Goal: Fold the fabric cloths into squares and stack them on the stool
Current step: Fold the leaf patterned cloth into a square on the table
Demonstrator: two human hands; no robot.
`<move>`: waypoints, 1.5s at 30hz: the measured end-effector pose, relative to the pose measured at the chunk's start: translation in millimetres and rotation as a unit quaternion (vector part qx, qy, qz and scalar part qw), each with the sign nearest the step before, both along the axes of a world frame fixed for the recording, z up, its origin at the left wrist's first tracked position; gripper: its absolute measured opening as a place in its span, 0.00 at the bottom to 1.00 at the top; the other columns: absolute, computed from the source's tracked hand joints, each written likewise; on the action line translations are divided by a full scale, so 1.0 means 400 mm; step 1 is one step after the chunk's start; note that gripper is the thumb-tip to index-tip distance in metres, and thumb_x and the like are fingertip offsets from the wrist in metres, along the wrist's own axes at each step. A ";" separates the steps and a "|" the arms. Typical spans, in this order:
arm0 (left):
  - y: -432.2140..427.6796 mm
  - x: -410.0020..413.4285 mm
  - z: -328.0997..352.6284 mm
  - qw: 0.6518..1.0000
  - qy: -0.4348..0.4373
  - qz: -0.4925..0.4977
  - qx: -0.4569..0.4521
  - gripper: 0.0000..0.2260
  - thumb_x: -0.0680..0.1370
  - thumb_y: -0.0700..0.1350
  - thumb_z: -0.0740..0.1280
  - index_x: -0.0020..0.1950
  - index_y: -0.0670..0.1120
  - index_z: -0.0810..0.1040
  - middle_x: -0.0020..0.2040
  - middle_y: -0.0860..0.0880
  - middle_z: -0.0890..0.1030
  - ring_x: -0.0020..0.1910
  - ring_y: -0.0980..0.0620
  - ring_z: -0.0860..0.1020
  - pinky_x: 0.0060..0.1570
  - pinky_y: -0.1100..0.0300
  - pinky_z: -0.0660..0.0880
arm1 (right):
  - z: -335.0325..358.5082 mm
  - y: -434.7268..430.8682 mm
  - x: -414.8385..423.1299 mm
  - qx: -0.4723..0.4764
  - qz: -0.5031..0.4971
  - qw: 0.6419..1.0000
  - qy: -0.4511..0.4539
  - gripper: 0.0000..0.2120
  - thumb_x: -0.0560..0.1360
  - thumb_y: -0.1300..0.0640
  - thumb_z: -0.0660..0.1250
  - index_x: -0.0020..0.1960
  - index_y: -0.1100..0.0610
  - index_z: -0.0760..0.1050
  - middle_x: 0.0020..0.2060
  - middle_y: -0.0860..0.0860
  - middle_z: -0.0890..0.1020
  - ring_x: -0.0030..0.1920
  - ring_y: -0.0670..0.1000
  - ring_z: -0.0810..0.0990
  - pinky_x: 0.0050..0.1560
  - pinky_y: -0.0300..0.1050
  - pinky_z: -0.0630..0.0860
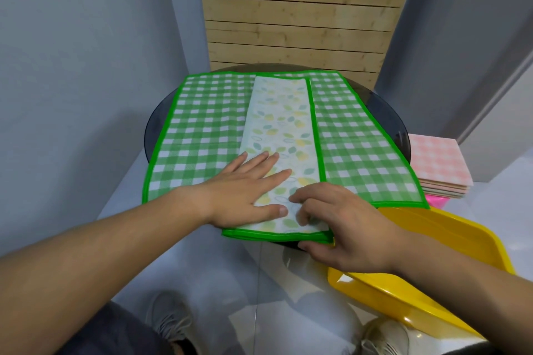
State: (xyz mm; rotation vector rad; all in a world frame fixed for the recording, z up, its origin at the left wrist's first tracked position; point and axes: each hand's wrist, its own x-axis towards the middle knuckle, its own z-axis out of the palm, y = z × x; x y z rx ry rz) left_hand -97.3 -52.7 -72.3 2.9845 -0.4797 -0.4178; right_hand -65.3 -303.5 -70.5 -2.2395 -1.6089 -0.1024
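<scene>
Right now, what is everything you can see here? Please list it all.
cloth: one, green check with leaf-print back, partly folded on the table
table: one, dark glass, round, under the cloth
stack: one pile of folded cloths, pink on top, on the stool, far right
stool: one, pink, only a corner shows
tray: one, yellow, near right
slat panel: one, pale wood, behind the table
shoes: two, greyish, on the floor
left hand: flat on the leaf print
right hand: pinches the cloth's near hem
</scene>
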 end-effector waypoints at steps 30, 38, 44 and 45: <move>0.105 0.125 0.071 0.851 -0.035 0.303 -0.428 0.09 0.79 0.49 0.71 0.52 0.44 0.83 0.37 0.48 0.85 0.33 0.56 0.78 0.38 0.58 0.75 | 0.129 0.139 0.302 0.260 -0.307 0.795 0.454 0.33 0.70 0.39 0.74 0.68 0.52 0.66 0.47 0.53 0.86 0.46 0.52 0.86 0.55 0.59 0.80; 0.066 0.135 0.087 0.827 -0.018 0.333 -0.452 0.10 0.78 0.46 0.73 0.52 0.40 0.83 0.44 0.38 0.85 0.32 0.52 0.79 0.31 0.62 0.75 | 0.090 0.103 0.254 0.187 -0.303 0.864 0.356 0.30 0.76 0.59 0.70 0.71 0.46 0.59 0.51 0.43 0.83 0.48 0.42 0.83 0.47 0.37 0.78; 0.014 0.108 0.076 0.809 -0.029 0.363 -0.460 0.34 0.74 0.44 0.77 0.72 0.56 0.61 0.46 0.47 0.85 0.37 0.46 0.85 0.35 0.54 0.81 | 0.084 0.088 0.230 0.122 -0.323 0.888 0.304 0.42 0.76 0.57 0.70 0.79 0.47 0.46 0.61 0.43 0.75 0.62 0.46 0.75 0.59 0.43 0.72; 0.007 0.104 0.069 0.825 -0.043 0.356 -0.436 0.39 0.74 0.45 0.76 0.76 0.60 0.56 0.46 0.50 0.83 0.38 0.49 0.84 0.35 0.57 0.80 | 0.079 0.089 0.227 0.112 -0.322 0.891 0.300 0.42 0.76 0.56 0.71 0.79 0.48 0.47 0.63 0.44 0.75 0.65 0.48 0.74 0.61 0.44 0.72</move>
